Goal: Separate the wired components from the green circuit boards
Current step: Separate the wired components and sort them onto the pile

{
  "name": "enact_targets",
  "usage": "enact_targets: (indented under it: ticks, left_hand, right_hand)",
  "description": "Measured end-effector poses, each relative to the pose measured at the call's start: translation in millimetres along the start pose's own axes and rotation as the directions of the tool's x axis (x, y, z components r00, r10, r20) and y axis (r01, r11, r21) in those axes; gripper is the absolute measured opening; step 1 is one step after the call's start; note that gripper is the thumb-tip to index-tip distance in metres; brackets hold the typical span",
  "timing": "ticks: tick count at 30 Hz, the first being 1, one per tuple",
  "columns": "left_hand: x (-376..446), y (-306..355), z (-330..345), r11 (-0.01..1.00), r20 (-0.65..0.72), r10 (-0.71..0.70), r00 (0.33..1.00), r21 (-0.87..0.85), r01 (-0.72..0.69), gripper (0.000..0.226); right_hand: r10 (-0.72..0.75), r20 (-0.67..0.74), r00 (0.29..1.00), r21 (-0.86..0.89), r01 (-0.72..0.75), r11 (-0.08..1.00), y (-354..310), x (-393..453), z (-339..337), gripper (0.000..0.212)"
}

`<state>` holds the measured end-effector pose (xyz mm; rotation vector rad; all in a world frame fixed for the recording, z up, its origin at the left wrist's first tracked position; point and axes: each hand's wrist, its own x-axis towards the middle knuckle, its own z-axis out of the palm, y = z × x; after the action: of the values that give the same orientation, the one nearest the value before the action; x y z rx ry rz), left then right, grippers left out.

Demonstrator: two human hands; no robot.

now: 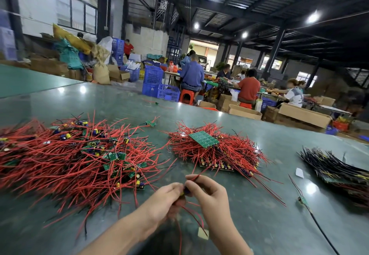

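Note:
My left hand (166,200) and my right hand (209,192) meet near the table's front edge, both pinching one small wired component (186,190) with a purple and yellow part; its red wires trail up and down from my fingers. A big loose heap of red-wired components with small green boards (79,158) lies to the left. Straight ahead sits a stack of green circuit boards (203,138) bristling with red wires, the top board lying face down.
A pile of black-wired boards (337,170) lies at the right, with a single wired piece (302,199) and a white scrap (299,172) beside it. A small pale scrap (203,233) lies under my right wrist. Other people work at tables beyond the green table (259,224).

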<state>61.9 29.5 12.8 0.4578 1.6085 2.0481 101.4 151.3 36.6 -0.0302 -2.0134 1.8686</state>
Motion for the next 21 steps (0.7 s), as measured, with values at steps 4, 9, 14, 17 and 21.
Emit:
enact_targets:
  ticks: [4,9,14,17,21]
  left_hand:
    - [-2,-1,1,0.963,-0.041,0.112,0.993,0.251,-0.098,0.028]
    - [-8,1,9,0.896,-0.019,0.259,0.966,0.379,-0.233,0.025]
    - [-10,3,14,0.86,-0.09,0.352,0.932,0.424,-0.284,0.023]
    - [-10,6,11,0.887,-0.157,0.293,0.943,0.414,-0.207,0.026]
    - [-10,8,6,0.831,-0.196,0.367,0.909,0.509,-0.225,0.025]
  right_hand:
    - [0.107,-0.036,0.994,0.138,-0.101,0.985,1,2,-3,0.014]
    - [0.171,-0.067,0.983,0.163,-0.158,0.974,0,6,-7,0.015]
    - [0.126,-0.054,0.99,0.115,-0.12,0.986,-1,5,-8,0.012]
    - [0.121,-0.018,0.993,0.092,-0.119,0.989,-1,4,-7,0.013]
    - [0.07,0.002,0.998,0.065,-0.07,0.995,-4,0,-3,0.014]
